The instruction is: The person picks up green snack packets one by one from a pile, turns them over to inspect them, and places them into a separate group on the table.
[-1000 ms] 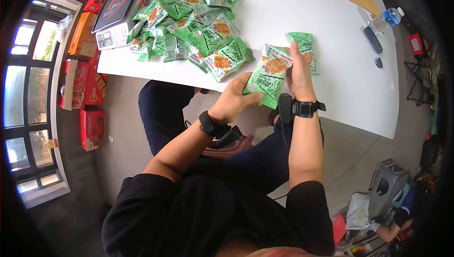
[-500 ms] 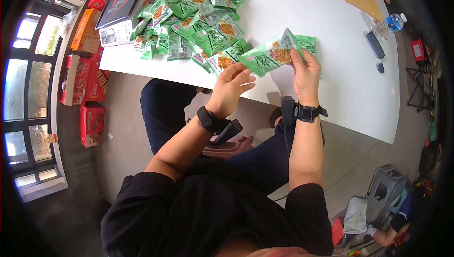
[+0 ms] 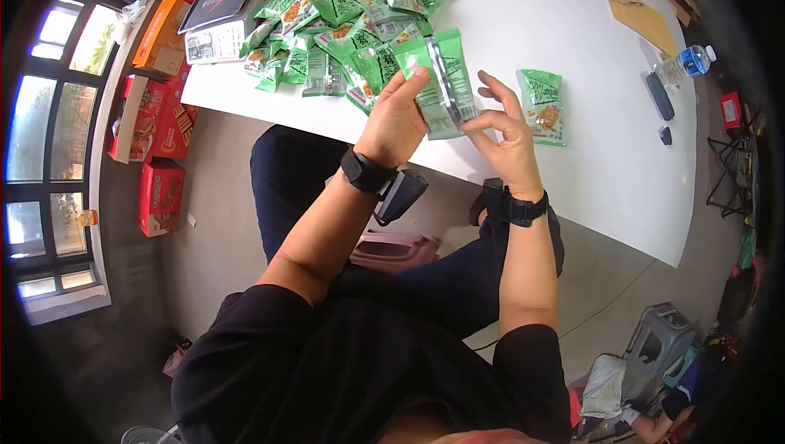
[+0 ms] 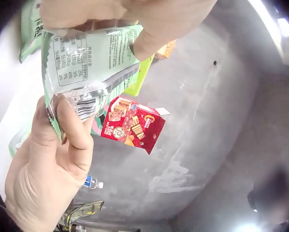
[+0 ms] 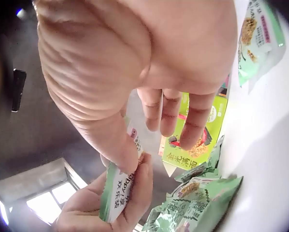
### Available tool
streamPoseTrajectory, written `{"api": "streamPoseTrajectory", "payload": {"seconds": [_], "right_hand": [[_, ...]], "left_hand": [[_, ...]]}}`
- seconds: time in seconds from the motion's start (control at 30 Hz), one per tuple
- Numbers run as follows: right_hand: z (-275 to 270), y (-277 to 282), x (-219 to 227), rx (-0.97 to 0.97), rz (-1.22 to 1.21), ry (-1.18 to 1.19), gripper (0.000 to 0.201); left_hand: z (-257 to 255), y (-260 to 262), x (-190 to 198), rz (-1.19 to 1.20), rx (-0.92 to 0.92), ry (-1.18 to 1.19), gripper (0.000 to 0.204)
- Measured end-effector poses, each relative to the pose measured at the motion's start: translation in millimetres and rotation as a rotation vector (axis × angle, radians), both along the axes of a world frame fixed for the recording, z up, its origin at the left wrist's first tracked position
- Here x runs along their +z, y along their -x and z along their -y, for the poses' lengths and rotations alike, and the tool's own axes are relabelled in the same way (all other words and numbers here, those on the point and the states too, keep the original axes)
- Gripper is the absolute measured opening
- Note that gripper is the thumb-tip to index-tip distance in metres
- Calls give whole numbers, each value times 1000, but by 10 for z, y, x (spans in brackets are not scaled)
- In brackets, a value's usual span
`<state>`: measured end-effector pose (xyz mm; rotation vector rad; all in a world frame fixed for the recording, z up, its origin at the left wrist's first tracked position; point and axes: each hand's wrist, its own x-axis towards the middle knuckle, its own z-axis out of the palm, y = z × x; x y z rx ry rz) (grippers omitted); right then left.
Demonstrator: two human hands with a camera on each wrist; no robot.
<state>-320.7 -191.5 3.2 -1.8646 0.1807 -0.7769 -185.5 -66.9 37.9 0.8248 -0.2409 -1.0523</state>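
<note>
White table [image 3: 523, 27] fills upper half of head view.
Big heap of green snack packets [image 3: 343, 19] at 11 o'clock beside scale [image 3: 233, 2], apparently unhandled.
One lone packet [image 3: 543, 106] lies apart at 2 o'clock, likely only one set aside; bulk of heap left.
Held packet [image 3: 441, 84] raised above table edge, back side up: left hand [image 3: 396, 121] curls round its left edge, right hand [image 3: 507, 137] pinches lower corner, other fingers spread.
Print unreadable; heap count hidden by overlap.
</note>
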Motion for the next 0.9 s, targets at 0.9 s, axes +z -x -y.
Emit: {"api": "streamPoseTrajectory", "payload": {"seconds": [0.9], "right_hand": [[19, -23, -184, -80, 48, -445, 19]], "left_hand": [[25, 130, -32, -31, 57, 85, 26]]}}
